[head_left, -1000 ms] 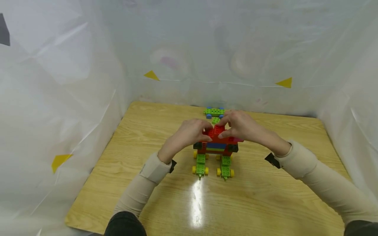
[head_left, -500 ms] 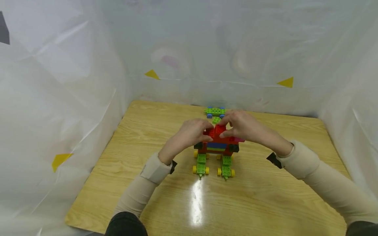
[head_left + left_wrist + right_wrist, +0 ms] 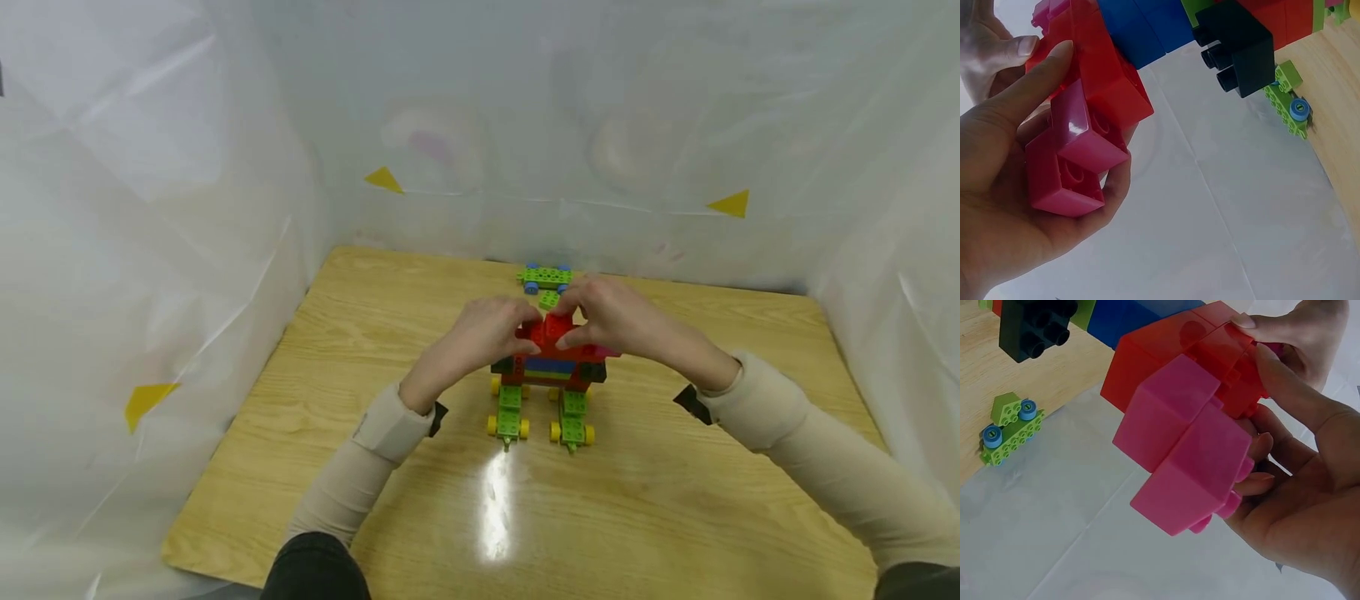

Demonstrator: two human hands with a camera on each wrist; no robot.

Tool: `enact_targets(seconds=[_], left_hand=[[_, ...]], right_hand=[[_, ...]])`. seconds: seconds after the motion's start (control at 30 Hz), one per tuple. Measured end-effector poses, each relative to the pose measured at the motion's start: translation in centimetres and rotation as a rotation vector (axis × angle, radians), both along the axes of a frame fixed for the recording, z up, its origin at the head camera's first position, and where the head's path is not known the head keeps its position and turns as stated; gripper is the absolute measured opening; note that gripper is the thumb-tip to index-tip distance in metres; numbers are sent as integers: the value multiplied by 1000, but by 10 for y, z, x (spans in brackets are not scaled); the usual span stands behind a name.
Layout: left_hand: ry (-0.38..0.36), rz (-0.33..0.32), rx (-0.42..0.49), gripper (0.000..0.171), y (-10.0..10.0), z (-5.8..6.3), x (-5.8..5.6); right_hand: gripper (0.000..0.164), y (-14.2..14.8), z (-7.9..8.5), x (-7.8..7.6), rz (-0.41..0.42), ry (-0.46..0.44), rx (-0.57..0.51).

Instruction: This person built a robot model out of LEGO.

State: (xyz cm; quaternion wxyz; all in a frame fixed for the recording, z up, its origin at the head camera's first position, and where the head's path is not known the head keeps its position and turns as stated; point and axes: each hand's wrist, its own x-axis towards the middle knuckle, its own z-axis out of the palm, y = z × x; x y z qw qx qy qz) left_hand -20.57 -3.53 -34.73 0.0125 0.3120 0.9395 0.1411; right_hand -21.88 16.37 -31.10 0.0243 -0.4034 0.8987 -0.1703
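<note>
A toy brick figure stands on the table, its red top bricks [image 3: 557,333] above a blue layer [image 3: 549,367]. My left hand [image 3: 486,335] pinches the red bricks from the left, thumb toward me. From the right, my right hand [image 3: 626,321] grips the same red part with thumb and fingers. Pink bricks [image 3: 1082,147] jut out on the left hand's side, over its curled fingers. Another pair of pink bricks [image 3: 1188,447] sticks out by the right hand. Black bricks [image 3: 1036,328] flank the body below. The fingertips behind the red part are partly hidden.
Two green wheeled bases [image 3: 509,412] with yellow wheels carry the figure. Behind it on the wooden table [image 3: 390,333] lies a green wheeled base [image 3: 546,277] with blue wheels, with a small green brick [image 3: 549,300] beside it. White plastic sheeting [image 3: 525,125] surrounds the table.
Both hands keep their grip on the red bricks, almost still. The whole scene sits slightly higher in the head view.
</note>
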Motion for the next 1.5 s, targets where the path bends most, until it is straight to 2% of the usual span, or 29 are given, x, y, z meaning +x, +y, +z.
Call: enact_targets(seconds=[0.37,0.43,0.5,0.63,0.73,0.83,0.93,1.03,1.23,1.33,1.5], left_hand=[[-20,8,-2,32,-1,0,2],[-22,7,-4,33,-2,-1,3],[-22,3,-3,34,-3,-1,5],[-15,2,-4,35,-4,-1,7],[-16,3,-7,38,-4,-2,9],[-23,1,-9,42,-4,-2,11],[-29,0,-14,44,-4,-3,12],[-28,-5,-18,45,-5,-3,12],[-13,-26,-20,43,-9,-3,14],[-6,-17,-19,43,-12,-4,15],[5,-10,-14,42,-17,-4,16]], right_hand=[[25,0,-1,3,14,12,31],[25,1,-2,4,31,31,37],[26,4,-1,4,55,4,21],[31,16,8,-12,41,-114,-36],[33,29,6,-36,-7,-117,-45],[32,42,-11,-63,-36,-62,-25],[31,50,-38,-86,-57,-37,-19],[31,50,-69,-103,-58,-35,-42],[32,39,-124,-117,-55,-124,-78],[35,34,-145,-121,-123,-126,-88],[42,26,-167,-125,-242,-128,-95]])
